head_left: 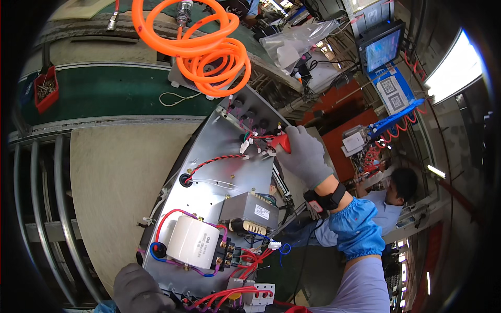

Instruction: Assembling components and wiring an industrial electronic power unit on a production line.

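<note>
A metal chassis (211, 180) lies at a slant before me, fitted with electrical parts. My right hand (304, 156), in a grey glove, is closed around a red object (282, 142) at the chassis's far right edge; its kind is mostly hidden by the fingers. Thin wires with white connectors (245, 146) bunch right beside it. My left hand (138, 289), also gloved, is by the near left corner of the chassis, its fingers not clearly visible. Between the hands sit a white cylindrical capacitor (193, 242) and a transformer (250, 211). Red wires (253, 263) run along the near right side.
A coiled orange air hose (214, 57) hangs over the far end. Beyond the board (125, 198) lies a green conveyor belt (115, 94) with a red bin of screws (47, 89). Metal rollers (65, 219) line the left. A monitor (383, 49) and another person (389, 198) are at right.
</note>
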The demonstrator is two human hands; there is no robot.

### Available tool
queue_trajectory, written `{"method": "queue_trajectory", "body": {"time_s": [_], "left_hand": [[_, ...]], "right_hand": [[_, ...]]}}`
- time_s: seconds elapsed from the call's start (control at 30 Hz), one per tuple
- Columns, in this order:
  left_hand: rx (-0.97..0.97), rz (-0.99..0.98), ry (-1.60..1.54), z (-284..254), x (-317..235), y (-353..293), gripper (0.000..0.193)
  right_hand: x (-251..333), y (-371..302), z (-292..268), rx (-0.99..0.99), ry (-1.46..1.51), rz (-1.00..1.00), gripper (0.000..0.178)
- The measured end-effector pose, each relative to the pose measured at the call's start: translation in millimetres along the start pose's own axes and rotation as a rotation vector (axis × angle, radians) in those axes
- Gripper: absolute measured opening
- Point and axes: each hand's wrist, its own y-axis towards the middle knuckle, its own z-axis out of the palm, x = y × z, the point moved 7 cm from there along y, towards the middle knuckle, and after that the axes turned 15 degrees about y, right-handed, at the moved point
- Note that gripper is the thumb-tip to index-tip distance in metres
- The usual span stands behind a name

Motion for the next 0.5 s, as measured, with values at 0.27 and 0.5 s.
{"method": "queue_trajectory", "body": {"time_s": [0.27, 0.5], "left_hand": [[-0.109, 0.049, 0.218, 6, 20, -32, 0.022], [-0.07, 0.071, 0.198, 2, 10, -15, 0.02]], "right_hand": [[-1, -1, 1, -0.002, -0.012, 0.015, 0.039], [0, 1, 2, 0.015, 0.001, 0.002, 0.04]]}}
